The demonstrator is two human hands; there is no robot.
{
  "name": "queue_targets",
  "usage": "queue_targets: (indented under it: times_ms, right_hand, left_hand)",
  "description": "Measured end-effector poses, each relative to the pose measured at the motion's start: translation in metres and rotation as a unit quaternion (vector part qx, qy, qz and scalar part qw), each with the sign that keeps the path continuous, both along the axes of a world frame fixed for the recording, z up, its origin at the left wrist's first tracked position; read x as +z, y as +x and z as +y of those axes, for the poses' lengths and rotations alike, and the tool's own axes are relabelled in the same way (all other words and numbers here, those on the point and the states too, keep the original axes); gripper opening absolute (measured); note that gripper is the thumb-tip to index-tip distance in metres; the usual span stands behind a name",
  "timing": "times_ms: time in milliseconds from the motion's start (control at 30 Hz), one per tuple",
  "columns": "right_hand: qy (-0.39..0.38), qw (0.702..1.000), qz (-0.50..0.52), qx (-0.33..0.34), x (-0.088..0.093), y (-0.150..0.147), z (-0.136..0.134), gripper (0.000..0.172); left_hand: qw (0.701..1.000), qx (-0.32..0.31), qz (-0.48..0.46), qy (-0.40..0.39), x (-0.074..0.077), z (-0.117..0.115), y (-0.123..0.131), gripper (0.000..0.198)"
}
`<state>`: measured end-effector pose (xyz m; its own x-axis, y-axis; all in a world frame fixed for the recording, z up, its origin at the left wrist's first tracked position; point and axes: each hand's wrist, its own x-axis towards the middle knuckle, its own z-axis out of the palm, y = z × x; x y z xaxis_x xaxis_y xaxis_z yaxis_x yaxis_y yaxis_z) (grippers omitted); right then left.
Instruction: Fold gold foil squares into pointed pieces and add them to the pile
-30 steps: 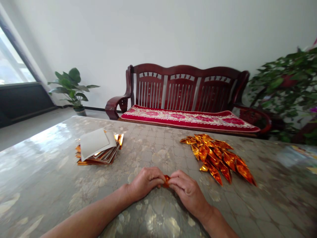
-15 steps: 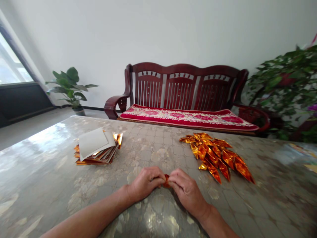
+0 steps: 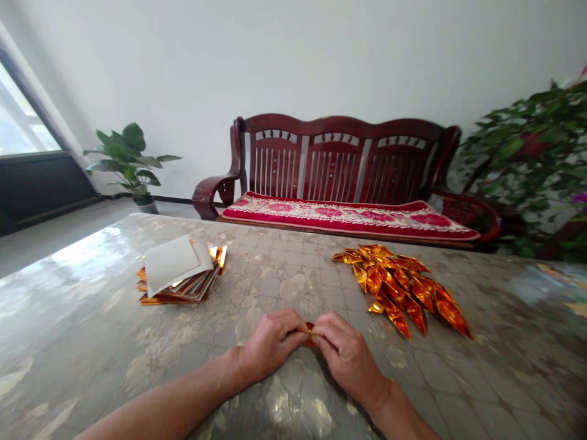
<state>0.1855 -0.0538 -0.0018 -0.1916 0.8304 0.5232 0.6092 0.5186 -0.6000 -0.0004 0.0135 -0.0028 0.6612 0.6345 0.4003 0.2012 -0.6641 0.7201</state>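
My left hand (image 3: 269, 343) and my right hand (image 3: 346, 354) meet at the near middle of the table (image 3: 92, 342), fingertips pinched together on a small piece of orange-gold foil paper (image 3: 310, 333), most of it hidden by the fingers. A pile of several folded orange-gold foil pieces (image 3: 403, 288) lies to the right, just beyond my right hand. A stack of flat foil sheets (image 3: 180, 276), white side up on top, sits at the left.
The table has a glossy floral cover. Behind it stands a dark red wooden bench (image 3: 342, 177) with a red cushion. A potted plant (image 3: 128, 159) is at the back left, a leafy plant (image 3: 532, 153) at the right.
Both hands stay pinched on the foil piece; fingers shift only slightly. The view has moved a little.
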Motion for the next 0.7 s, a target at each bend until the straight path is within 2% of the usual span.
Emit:
queue_targets:
  times_ms: [267, 533, 700]
  right_hand:
    - [0.019, 1.0, -0.008, -0.013, 0.001, -0.0061, -0.0051, 0.019]
    - [0.049, 0.998, 0.013, -0.03, 0.0001, -0.0054, 0.001, 0.015]
    - [0.063, 0.997, 0.025, -0.034, 0.0019, -0.0061, 0.0016, 0.017]
  left_hand:
    - [1.0, -0.006, -0.013, 0.02, 0.0012, -0.0047, -0.0007, 0.016]
    - [0.998, 0.053, -0.03, -0.003, -0.002, -0.0003, 0.0013, 0.012]
    - [0.995, 0.054, -0.085, 0.024, 0.0007, 0.0001, 0.003, 0.01]
